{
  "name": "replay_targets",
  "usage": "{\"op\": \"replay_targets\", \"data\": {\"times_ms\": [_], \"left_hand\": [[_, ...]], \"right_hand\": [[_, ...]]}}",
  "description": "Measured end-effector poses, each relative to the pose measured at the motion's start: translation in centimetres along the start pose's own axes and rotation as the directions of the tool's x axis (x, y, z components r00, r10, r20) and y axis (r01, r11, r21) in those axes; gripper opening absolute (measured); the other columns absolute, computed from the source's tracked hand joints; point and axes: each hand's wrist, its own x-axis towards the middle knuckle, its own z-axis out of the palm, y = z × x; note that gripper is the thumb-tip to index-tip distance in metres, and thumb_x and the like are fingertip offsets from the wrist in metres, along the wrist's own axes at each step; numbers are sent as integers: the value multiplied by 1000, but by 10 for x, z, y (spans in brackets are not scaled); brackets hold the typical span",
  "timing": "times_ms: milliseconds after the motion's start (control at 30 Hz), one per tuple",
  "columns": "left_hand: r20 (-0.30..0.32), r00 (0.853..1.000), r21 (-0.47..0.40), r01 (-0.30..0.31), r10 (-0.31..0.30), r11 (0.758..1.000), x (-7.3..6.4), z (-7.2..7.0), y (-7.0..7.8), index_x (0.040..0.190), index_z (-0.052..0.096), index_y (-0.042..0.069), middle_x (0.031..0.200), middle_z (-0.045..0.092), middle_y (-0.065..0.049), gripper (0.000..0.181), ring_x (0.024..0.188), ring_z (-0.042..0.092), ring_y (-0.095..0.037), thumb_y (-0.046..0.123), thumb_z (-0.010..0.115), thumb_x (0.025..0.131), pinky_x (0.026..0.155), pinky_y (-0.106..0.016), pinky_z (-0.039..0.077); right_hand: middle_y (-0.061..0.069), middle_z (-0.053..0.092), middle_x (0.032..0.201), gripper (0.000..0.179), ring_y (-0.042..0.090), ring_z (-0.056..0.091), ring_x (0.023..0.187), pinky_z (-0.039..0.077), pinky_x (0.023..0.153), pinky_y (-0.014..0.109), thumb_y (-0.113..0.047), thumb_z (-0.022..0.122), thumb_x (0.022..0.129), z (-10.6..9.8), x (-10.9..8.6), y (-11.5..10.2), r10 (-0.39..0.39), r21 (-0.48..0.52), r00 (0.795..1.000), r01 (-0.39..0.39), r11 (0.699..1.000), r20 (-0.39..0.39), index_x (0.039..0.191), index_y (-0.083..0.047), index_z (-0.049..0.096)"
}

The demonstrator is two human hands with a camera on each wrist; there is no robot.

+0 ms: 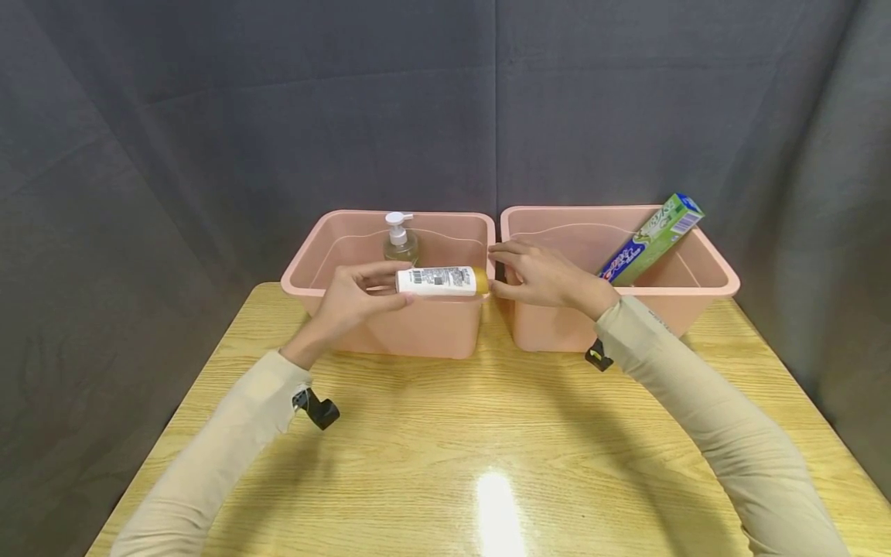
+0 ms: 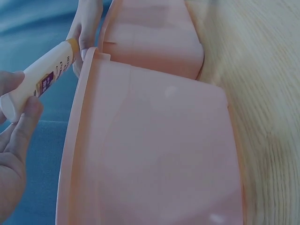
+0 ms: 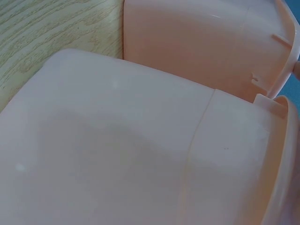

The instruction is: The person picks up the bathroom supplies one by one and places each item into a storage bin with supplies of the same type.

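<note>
A white bottle with a gold cap (image 1: 445, 281) lies level above the front rim of the left pink bin (image 1: 397, 329). My left hand (image 1: 351, 298) holds its base end, thumb in front and fingers behind; in the left wrist view the fingertips pinch the white bottle (image 2: 47, 77). Close by the gold cap is my right hand (image 1: 539, 275), its fingers extended and spread from the thumb, whose tip is right at the cap's end. A clear pump bottle with a white pump (image 1: 400, 241) stands inside the left bin.
Beside it is the right pink bin (image 1: 557, 329), with a green and blue toothpaste box (image 1: 650, 240) leaning out over its rim. Both bins stand on a wooden table (image 1: 418, 433). A dark grey curtain (image 1: 418, 100) hangs behind.
</note>
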Motion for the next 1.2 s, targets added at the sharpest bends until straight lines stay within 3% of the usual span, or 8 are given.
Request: {"op": "replay_targets", "data": {"times_ms": [400,633,1200], "left_hand": [[-33,999,23,-10,11,1000,10,-9,-4,127,64,-3,114,70,-19,50,99,71,-23,3,81,80,85,-33,57],[-71,996,68,-44,49,997,16,-13,-8,124,66,-4,118,68,-20,47,100,70,-22,2,81,80,85,-31,57],[-103,994,27,-26,28,999,31,-17,-19,125,64,-8,114,68,-24,48,94,71,-18,-1,79,80,80,-29,58]], "right_hand": [[20,51,142,68,39,42,135,30,114,49,-50,53,96,-1,1,-1,-4,-2,1000,4,1000,1,137,4,54],[21,51,142,65,40,41,135,28,116,48,-46,54,97,0,2,0,-9,1,1000,9,1000,-3,136,6,55],[21,51,141,65,39,42,135,31,114,48,-47,54,97,0,1,-2,-9,10,1000,9,1000,-7,137,5,54]]}}
